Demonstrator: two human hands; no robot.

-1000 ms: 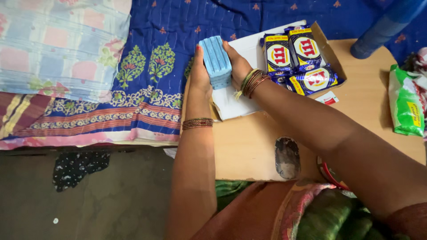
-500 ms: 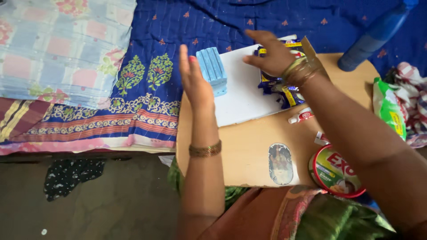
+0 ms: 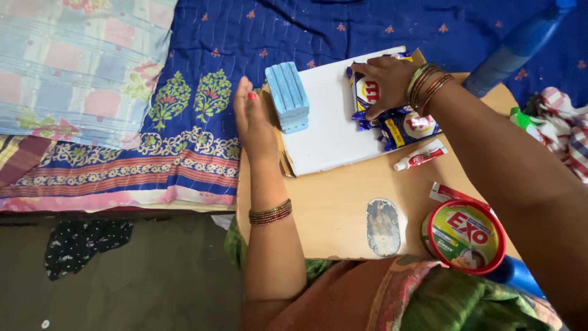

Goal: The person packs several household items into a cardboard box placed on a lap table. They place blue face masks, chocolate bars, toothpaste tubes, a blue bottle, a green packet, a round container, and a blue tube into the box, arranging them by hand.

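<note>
Resting on the blue-and-yellow wrapped soap packets, right hand grips one; left hand open (empty) beside upright pale-blue ribbed soap block.

blue-yellow soap packets on white sheet; white-red tube beside; round red-green tub nearer

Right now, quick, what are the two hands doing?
Left hand: open and flat, holding nothing, beside the blue soap bars.
Right hand: fingers curled on a blue wrapped soap packet; a full grip cannot be told.
</note>
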